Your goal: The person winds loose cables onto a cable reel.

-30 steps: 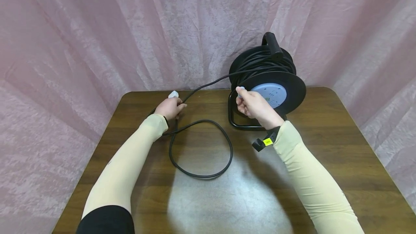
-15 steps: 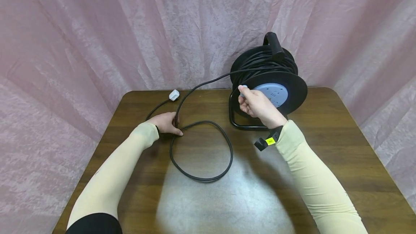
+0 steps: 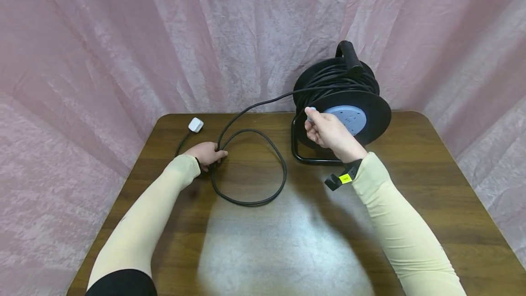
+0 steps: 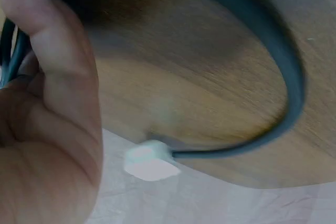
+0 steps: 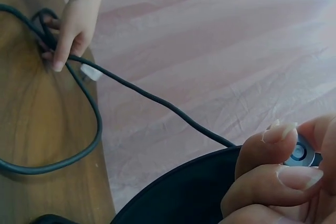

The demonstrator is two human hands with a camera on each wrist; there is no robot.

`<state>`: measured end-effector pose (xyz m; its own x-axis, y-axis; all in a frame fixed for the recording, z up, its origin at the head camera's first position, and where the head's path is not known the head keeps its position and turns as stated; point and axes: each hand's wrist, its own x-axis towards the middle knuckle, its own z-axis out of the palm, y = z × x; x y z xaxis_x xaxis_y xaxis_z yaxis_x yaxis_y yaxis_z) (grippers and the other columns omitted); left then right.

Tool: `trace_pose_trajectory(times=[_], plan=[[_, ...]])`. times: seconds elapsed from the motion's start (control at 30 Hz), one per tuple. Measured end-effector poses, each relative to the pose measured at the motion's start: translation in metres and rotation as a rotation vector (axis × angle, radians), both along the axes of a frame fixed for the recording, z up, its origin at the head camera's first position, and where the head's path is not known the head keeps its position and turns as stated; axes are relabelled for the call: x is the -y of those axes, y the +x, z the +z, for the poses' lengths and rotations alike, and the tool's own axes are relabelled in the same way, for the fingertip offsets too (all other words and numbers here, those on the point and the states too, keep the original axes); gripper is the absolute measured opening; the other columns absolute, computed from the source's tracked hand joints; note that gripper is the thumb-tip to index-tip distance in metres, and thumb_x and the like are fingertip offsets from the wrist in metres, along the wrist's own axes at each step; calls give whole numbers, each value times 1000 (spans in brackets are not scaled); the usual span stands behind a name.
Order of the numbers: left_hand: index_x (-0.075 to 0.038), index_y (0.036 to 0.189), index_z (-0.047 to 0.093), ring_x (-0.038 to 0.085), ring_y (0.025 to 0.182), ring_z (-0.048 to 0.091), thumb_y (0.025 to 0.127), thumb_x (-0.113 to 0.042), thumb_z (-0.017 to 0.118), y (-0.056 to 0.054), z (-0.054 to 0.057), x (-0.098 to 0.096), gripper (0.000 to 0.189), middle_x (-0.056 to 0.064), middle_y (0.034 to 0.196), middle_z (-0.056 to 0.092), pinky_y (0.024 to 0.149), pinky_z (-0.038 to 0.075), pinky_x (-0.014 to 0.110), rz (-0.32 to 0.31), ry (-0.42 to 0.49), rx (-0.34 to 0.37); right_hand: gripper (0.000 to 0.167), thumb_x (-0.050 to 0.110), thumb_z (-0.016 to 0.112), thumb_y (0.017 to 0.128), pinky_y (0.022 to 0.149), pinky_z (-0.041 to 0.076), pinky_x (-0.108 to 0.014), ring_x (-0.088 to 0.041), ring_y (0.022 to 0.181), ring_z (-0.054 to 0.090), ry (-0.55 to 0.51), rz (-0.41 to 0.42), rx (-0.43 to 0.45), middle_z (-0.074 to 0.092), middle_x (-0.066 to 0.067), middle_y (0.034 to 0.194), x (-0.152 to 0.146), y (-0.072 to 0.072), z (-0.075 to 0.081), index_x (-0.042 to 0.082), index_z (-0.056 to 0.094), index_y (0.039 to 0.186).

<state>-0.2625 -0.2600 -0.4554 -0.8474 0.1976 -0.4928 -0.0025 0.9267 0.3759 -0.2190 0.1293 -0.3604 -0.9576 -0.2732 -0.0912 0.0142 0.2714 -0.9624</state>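
A black cable reel (image 3: 380,115) with a pale blue socket face (image 3: 349,118) stands at the back right of the table. My right hand (image 3: 330,134) pinches the reel's small light blue crank knob (image 5: 299,153) between thumb and fingers. Off the drum runs black cable (image 3: 269,101), down to my left hand (image 3: 207,153), whose thumb and fingers grip it where strands cross. From there a loop of cable (image 3: 250,203) lies on the tabletop to the right. A white plug (image 3: 196,125) at the cable's end sits behind the left hand, near the back edge; the left wrist view shows its cable bending round.
The wooden table (image 3: 419,195) ends at the back against a pink curtain (image 3: 255,35). A black handle (image 3: 350,58) tops the reel, and its tube frame (image 3: 316,161) rests on the table below the right hand.
My left hand has come away from beside the plug, nearer to me, and now holds the crossing strands. The plug has shifted left and the loop left and back. The right hand stays on the knob.
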Motion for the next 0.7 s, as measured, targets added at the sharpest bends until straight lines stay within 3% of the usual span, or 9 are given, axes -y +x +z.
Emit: trace_pose_trajectory(times=[0.4, 0.7], plan=[[-4, 98, 65, 21, 64, 62, 109, -44, 47, 4, 6, -13, 45, 10, 92, 66, 59, 57, 32, -28, 41, -26, 62, 58, 48, 105, 46, 29, -20, -11, 57, 44, -95, -64, -22, 52, -4, 68, -20, 3, 17, -1, 57, 88], [-6, 101, 66, 21, 70, 65, 107, -45, 53, 2, 6, -23, 42, 9, 91, 68, 63, 57, 33, -52, 67, -23, 62, 58, 50, 104, 46, 30, -22, -11, 56, 42, -67, -101, -40, 52, -3, 66, -41, 9, 31, -1, 58, 87]])
